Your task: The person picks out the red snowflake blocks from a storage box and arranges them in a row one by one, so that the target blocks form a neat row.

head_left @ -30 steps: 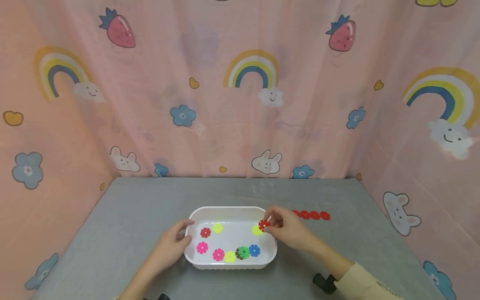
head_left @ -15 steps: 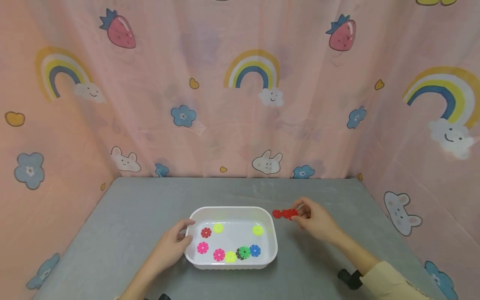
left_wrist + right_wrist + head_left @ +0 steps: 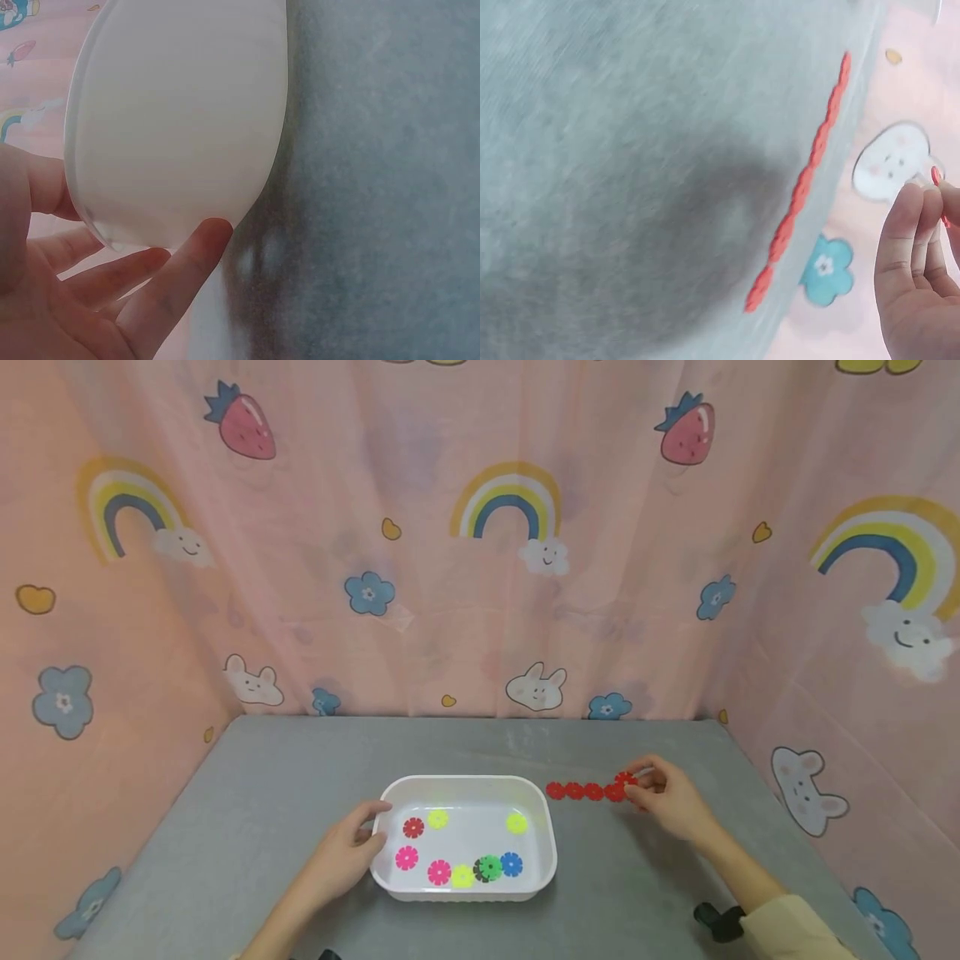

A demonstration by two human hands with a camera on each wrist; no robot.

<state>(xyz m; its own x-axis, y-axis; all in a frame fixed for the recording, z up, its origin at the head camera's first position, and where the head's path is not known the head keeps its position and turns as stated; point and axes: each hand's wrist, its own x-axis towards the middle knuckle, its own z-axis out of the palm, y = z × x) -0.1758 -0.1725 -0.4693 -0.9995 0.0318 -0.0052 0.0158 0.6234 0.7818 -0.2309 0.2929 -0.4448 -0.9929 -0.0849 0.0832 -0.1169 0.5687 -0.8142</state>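
My left hand (image 3: 343,852) holds the left end of a white plastic tray (image 3: 465,894); in the left wrist view, fingertips lie along its outer wall (image 3: 180,112). Between thumb and fingers, my right hand (image 3: 673,802) pinches a red notched disc (image 3: 624,779). The disc overlaps the right part of a row of red notched discs (image 3: 574,791) lying on the table right of the tray. From the right wrist, that row (image 3: 802,187) runs as a slanting line on the cloth, and the pinched disc (image 3: 935,175) is mostly hidden by fingers.
Inside the tray lie loose notched discs: a red one (image 3: 413,827), pink ones (image 3: 407,858), yellow ones (image 3: 517,823), a green one (image 3: 490,867) over a dark one, and a blue one (image 3: 512,864). A pink printed curtain (image 3: 480,635) surrounds the grey table (image 3: 315,760).
My right hand has carried the red disc from above the tray's right rim rightward to the right part of the red row. The left hand stays on the tray.
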